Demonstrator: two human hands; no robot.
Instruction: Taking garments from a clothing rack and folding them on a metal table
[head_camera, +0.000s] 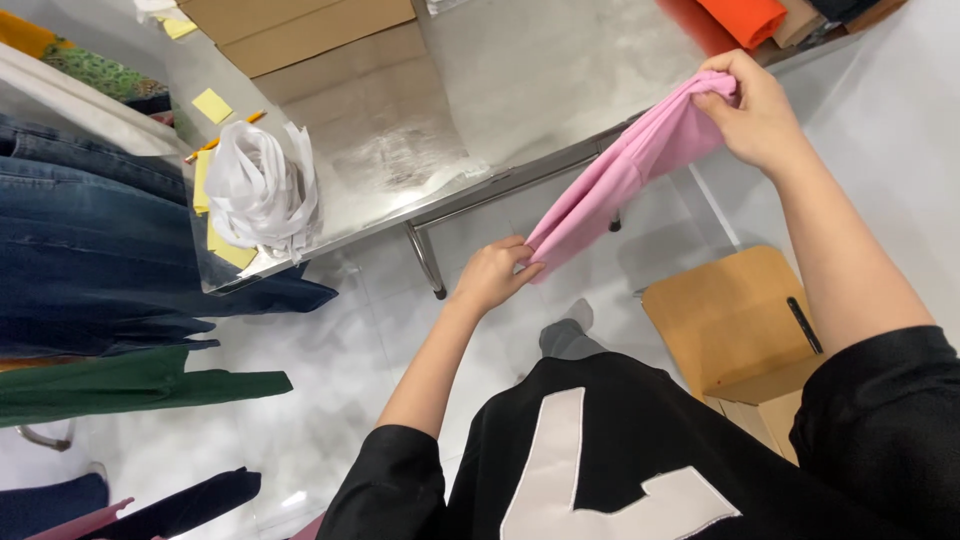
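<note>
Stretching a pink cloth (622, 175) between both hands, the person holds it in the air off the near edge of the steel surface (540, 70). The right hand (755, 112) bunches the far end, fingers closed on the gathered fabric; the left hand (492, 275) pinches the near, lower end. The cloth hangs taut and slanted, touching nothing else. This looks like the straightening step. A next move would call for both grips held firm and the cloth kept even. White strips (258, 190) lie heaped at the surface's left.
</note>
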